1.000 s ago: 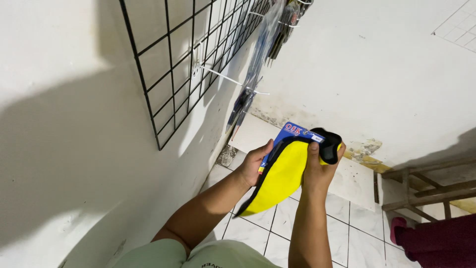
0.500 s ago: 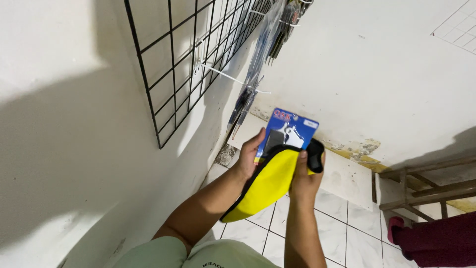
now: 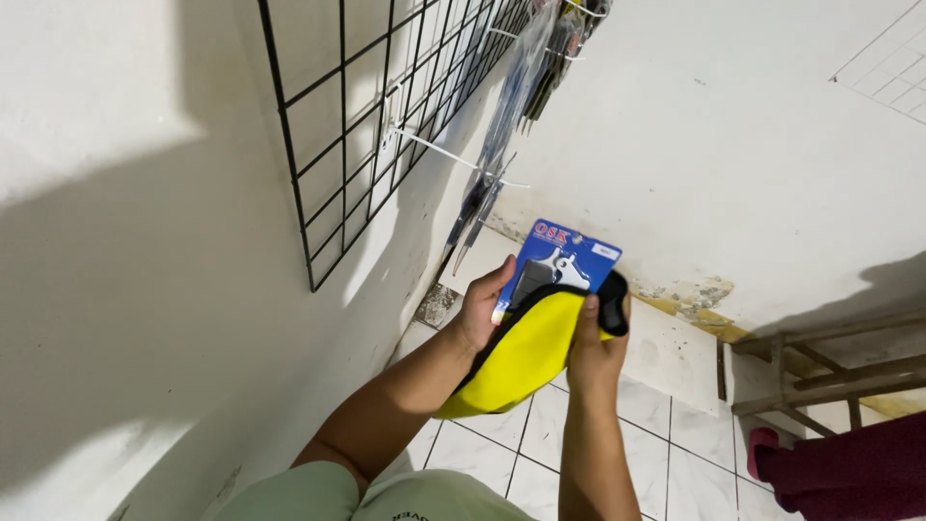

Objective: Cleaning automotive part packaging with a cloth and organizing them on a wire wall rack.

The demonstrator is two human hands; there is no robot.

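Note:
My left hand (image 3: 481, 307) grips the left edge of a blue blister-card package (image 3: 562, 259) with dark and silver parts sealed on it. My right hand (image 3: 596, 345) presses a yellow cloth with a black edge (image 3: 516, 355) against the lower front of the package. Both hands are held out in front of me, below a black wire grid panel (image 3: 386, 125) fixed on the white wall. A white hook (image 3: 453, 157) sticks out from the grid just above the package.
More packaged items (image 3: 526, 87) hang from hooks farther along the grid. A white tiled floor (image 3: 666, 425) lies below. A wooden frame (image 3: 820, 371) and a dark red cloth (image 3: 849, 468) stand at the right. The white wall (image 3: 116, 241) is close on my left.
The blue package has slid up out of the yellow cloth, so more of its card shows. My hands have shifted slightly lower and toward the wall.

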